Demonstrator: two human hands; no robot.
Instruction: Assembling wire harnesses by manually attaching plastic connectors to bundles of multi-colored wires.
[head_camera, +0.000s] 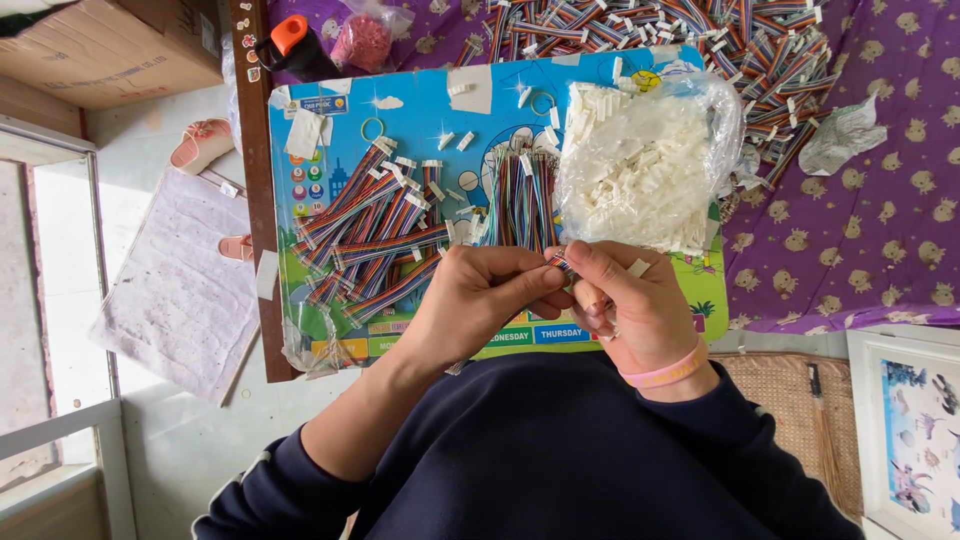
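- I am looking down at the blue play board (500, 95), which I am using as my landmark; it is lying flat in front of me.
- My left hand (480, 300) is hovering over the near edge of the board, its fingers curling shut around one end of a short rainbow ribbon cable (562, 264).
- My right hand (625, 300) is sitting just beside the left, also over the board's near edge, pinching the same cable between thumb and fingertips; a small white connector (638, 267) is showing at its fingers, though I cannot tell if it is gripped.
- The cable is spanning the narrow gap between both hands, touching each.
- A pink wristband (665, 372) is circling my right wrist.
- On the board's left half a heap of finished cables (375, 240) is lying; a bundle of cables (522, 205) is standing near the middle.
- A clear bag of white connectors (645, 160) is resting on the board's right part.
- Beyond the board's far edge, a big pile of cables (700, 40) is spreading over the purple cloth (880, 230).
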